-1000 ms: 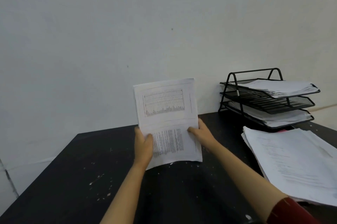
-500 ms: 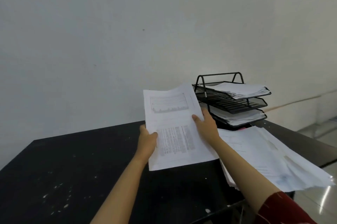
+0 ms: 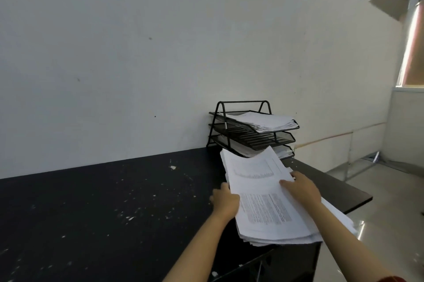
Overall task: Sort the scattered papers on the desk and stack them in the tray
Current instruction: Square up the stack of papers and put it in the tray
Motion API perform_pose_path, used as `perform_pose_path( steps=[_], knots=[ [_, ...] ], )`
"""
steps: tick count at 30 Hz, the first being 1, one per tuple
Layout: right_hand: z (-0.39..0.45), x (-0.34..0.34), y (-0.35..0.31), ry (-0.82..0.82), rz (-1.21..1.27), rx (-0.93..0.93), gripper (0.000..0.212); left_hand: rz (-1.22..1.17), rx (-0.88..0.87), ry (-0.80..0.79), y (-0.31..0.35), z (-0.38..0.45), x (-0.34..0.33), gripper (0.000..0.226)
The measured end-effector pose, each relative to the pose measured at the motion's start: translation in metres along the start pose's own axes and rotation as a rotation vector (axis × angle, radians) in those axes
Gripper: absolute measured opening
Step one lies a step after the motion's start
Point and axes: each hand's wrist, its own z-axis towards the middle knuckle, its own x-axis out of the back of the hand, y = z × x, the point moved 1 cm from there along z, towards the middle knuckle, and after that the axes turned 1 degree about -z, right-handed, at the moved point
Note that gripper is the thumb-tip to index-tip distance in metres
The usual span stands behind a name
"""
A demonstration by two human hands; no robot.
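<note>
Hands: both sit at the printed white sheet lying on top of the loose white paper stack.
Left hand: at the sheet's 9 o'clock edge, fingers curled round that edge, gripping it.
Right hand: at the sheet's 3 o'clock side, fingers spread and lying flat on the page, not curled.
Printed sheet: a chart on its far half, dense text on its near half; the far end curls up, just in front of the tray rack.
Paper stack: on the black paint-flecked desk, at its 3 o'clock end, overhanging the near edge.
Tray rack: the black three-tier wire mesh tray rack stands at 12 o'clock from the stack, against the white wall; papers fill its top tier, more show in the bottom one.
</note>
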Motion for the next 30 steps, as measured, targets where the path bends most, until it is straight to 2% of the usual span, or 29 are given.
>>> perform_pose_path(
  steps=[2, 4, 7, 11, 13, 15, 17, 23, 26, 30],
  knots=[
    [0.004, -0.003, 0.015, 0.045, -0.243, -0.061, 0.048, 0.059, 0.053, -0.034, -0.001, -0.004, -0.013, 0.042],
    [0.003, -0.008, 0.026, 0.017, -0.346, -0.164, 0.057, 0.004, 0.072, -0.085, -0.003, -0.006, -0.021, 0.044],
    [0.001, -0.020, 0.039, -0.062, -0.335, -0.254, 0.066, -0.087, 0.084, -0.096, -0.003, -0.008, -0.028, 0.045],
    [-0.005, -0.030, 0.043, 0.008, -0.350, -0.250, 0.064, -0.280, 0.173, -0.093, -0.002, -0.012, -0.036, 0.054],
    [-0.006, -0.031, 0.042, 0.029, -0.369, -0.245, 0.064, -0.481, 0.269, -0.050, 0.000, -0.009, -0.035, 0.052],
    [-0.006, -0.030, 0.041, 0.037, -0.368, -0.244, 0.062, -0.611, 0.280, -0.112, 0.007, -0.009, -0.036, 0.045],
    [-0.005, -0.032, 0.042, 0.037, -0.375, -0.246, 0.062, -0.535, 0.188, -0.199, 0.019, -0.014, -0.041, 0.046],
    [0.000, -0.036, 0.044, -0.009, -0.423, -0.297, 0.062, -0.107, 0.007, -0.242, 0.060, -0.029, -0.069, 0.086],
    [0.001, -0.038, 0.042, -0.025, -0.424, -0.349, 0.059, -0.040, 0.028, -0.263, 0.067, -0.032, -0.077, 0.095],
    [-0.003, -0.033, 0.038, -0.002, -0.406, -0.341, 0.054, -0.154, 0.185, -0.249, 0.069, -0.032, -0.075, 0.090]
  ],
)
